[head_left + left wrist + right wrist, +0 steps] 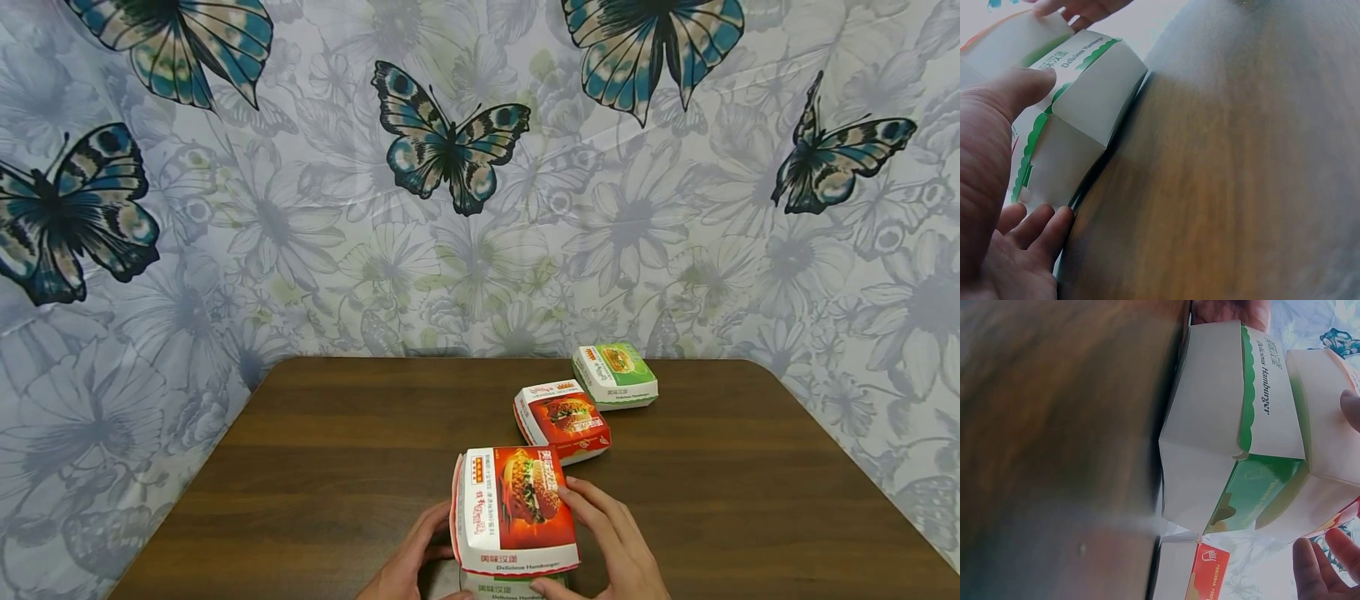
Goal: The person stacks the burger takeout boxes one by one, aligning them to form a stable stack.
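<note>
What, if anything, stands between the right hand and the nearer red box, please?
Nothing visible does: the right hand touches the nearer red box, and the green box lies beneath it, not between them.

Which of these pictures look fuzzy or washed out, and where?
Head view: evenly lit, large print clear on the stacked red-and-white cardboard box; left wrist view: brown wooden tabletop soft, top of the picture washed out; right wrist view: tabletop blurred, mostly dark, one pale hazy patch, but English lettering readable on the green-and-white cardboard box.
</note>
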`<action>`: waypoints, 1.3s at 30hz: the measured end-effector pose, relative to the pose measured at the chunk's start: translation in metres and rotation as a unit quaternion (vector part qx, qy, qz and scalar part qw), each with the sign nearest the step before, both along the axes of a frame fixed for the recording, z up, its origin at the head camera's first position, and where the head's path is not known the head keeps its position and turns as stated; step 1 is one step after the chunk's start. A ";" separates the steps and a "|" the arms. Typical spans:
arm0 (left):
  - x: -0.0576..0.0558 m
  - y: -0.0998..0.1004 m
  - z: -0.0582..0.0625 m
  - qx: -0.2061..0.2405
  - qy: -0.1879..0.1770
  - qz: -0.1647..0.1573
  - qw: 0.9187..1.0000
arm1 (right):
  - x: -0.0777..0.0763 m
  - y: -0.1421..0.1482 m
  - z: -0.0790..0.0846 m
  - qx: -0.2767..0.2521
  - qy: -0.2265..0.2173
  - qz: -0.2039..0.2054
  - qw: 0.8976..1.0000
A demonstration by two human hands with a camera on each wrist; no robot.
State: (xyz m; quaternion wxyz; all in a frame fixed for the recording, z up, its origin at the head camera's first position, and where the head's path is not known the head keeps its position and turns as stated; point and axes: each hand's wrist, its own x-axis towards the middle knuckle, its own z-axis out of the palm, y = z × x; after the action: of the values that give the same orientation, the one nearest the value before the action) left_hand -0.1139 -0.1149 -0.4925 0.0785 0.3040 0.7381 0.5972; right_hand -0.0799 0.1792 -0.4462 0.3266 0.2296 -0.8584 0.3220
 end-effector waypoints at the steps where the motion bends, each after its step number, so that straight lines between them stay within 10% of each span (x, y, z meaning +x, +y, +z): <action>1: 0.000 0.000 -0.001 0.005 0.009 -0.003 1.000 | 0.000 0.000 0.000 0.000 0.000 0.001 1.000; 9: -0.004 -0.002 -0.008 0.036 0.106 -0.015 0.994 | 0.000 0.000 0.000 -0.007 -0.009 0.008 1.000; 20: 0.002 -0.004 0.009 -0.021 0.026 0.072 0.997 | 0.004 0.000 0.003 0.002 -0.053 -0.009 0.999; 30: -0.001 -0.009 0.014 -0.010 0.187 0.085 0.979 | 0.005 -0.001 0.004 0.002 -0.054 -0.004 0.999; 39: 0.005 -0.003 0.041 -0.068 0.158 0.122 0.977 | 0.000 0.002 0.003 -0.006 0.004 0.028 1.000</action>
State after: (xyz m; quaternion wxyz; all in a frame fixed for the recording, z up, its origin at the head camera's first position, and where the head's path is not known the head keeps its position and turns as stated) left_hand -0.1089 -0.1179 -0.4513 -0.0923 0.2966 0.8114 0.4952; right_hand -0.0799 0.1815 -0.4431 0.3224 0.2531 -0.8482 0.3356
